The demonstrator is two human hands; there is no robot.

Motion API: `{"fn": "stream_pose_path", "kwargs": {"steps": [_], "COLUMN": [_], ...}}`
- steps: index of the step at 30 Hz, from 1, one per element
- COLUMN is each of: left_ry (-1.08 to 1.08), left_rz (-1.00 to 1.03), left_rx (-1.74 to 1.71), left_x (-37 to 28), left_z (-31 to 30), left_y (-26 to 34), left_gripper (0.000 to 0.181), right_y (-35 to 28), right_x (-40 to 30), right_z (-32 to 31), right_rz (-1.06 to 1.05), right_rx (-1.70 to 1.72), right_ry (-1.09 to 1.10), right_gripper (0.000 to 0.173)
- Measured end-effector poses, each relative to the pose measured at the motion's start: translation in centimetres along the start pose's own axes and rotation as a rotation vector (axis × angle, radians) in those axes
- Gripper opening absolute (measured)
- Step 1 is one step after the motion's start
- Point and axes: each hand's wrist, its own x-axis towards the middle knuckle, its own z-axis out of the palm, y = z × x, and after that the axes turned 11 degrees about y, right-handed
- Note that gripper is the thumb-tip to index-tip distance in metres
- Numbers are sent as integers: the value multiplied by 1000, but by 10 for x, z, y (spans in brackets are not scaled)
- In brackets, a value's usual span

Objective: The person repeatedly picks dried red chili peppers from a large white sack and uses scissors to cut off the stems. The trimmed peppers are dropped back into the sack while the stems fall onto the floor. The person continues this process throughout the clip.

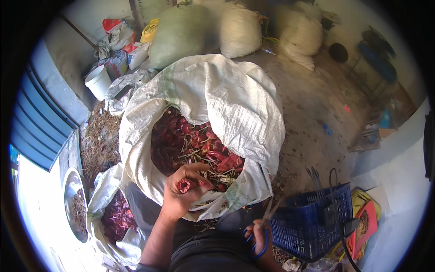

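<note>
My left hand (175,199) is closed around a dried red chili pepper (185,185), whose hollow open end faces up. It is above the near rim of a large white woven sack (241,98). Inside the sack are dried red chili peppers (229,162) mixed with cut stems (190,148). In my right hand (261,233), low on the right, is a pair of scissors (269,214) with blue handles; the blades look parted. By my left leg, a smaller white sack (93,216) holds more red chili pieces (119,217).
A blue plastic crate (302,231) stands right of my right hand, with a dark cable (334,204) before it. A metal basin (69,204) is far left. Full sacks (241,32) line the back wall near a white bucket (98,81). A phone (123,91) lies on a bag.
</note>
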Motion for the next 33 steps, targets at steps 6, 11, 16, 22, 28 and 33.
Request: {"fn": "stream_pose_path", "kwargs": {"steps": [6,11,16,22,28,33], "left_ry": [41,100,689,646,112,-173], "left_rz": [-325,-272,-266,89,53,233], "left_rx": [-843,-998,-76,1343,871,1185], "left_x": [-7,-23,-69,-73,12,66], "left_z": [-20,-70,-169,-168,-55,-36], "left_y": [-20,-3,6,17,8,-98], "left_gripper": [48,43,24,46,31,52], "right_y": [-1,22,32,34,42,36], "right_x": [6,10,16,24,29,11], "right_z": [5,10,4,11,2,-10], "right_rz": [-90,-51,-13,27,-19,-157], "right_rx": [48,84,143,138,168,232], "right_ry": [-1,-82,-70,-85,-110,-138], "right_gripper": [34,35,33,32,30,28]}}
